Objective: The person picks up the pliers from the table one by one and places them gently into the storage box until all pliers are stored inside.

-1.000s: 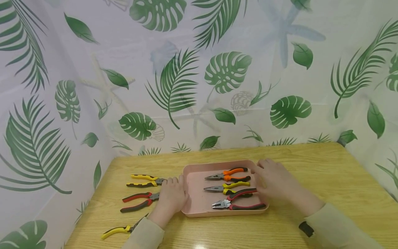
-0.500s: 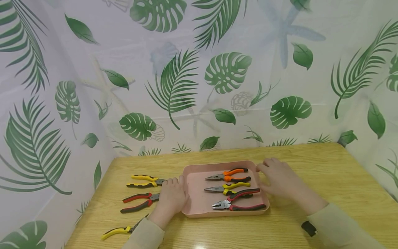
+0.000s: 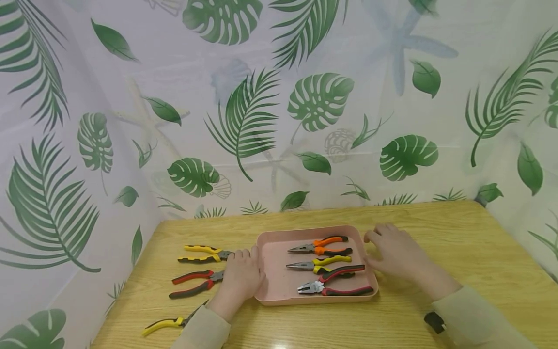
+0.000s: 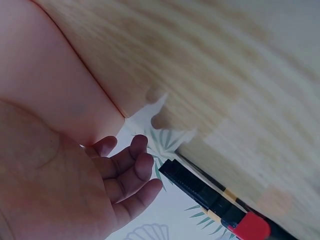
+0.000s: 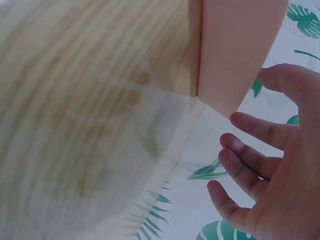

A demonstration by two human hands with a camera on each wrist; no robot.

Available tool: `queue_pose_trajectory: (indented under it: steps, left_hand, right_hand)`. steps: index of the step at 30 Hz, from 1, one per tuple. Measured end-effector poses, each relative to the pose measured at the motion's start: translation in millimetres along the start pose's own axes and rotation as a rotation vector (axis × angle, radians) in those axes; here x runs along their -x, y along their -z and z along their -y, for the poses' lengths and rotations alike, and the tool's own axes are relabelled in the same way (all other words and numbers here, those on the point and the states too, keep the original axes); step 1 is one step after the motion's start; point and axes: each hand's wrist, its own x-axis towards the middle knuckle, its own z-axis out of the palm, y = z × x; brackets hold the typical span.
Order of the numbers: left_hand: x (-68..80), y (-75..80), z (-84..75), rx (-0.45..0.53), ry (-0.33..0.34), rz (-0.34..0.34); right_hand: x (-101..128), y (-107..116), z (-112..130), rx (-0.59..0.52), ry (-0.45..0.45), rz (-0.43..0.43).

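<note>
A pink rectangular tray (image 3: pixel 275 235) holds three pliers on its right side. Orange-handled needle-nose pliers (image 3: pixel 320 245) lie at the back, yellow-handled needle-nose pliers (image 3: pixel 318 264) in the middle, and red-and-black combination pliers (image 3: pixel 333 285) in front. My left hand (image 3: pixel 242 273) lies against the tray's left wall, fingers relaxed; in the left wrist view its loosely bent fingers (image 4: pixel 127 187) hold nothing. At the tray's right end is my right hand (image 3: pixel 397 253), fingers spread and slightly bent, holding nothing. In the right wrist view its thumb overlaps the edge of the tray's wall (image 5: pixel 242 45).
Left of the tray on the wooden table (image 3: pixel 471 242) lie yellow-and-black pliers (image 3: pixel 202 254), red-and-black pliers (image 3: pixel 193 283), and yellow-handled pliers (image 3: pixel 167 324) partly hidden by my left sleeve. A leaf-patterned cloth (image 3: pixel 279 111) stands behind the table.
My right hand has drawn back a little to the right from the tray's right rim. The left hand, the tray and the pliers look unmoved.
</note>
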Motion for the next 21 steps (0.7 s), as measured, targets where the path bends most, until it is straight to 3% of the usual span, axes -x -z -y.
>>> queue_pose_trajectory:
  steps: [21]
  left_hand:
    - [-0.5, -3.0, 0.5, 0.012, -0.001, -0.004]
  right_hand:
    - [6, -18, -9, -0.083, 0.028, 0.026]
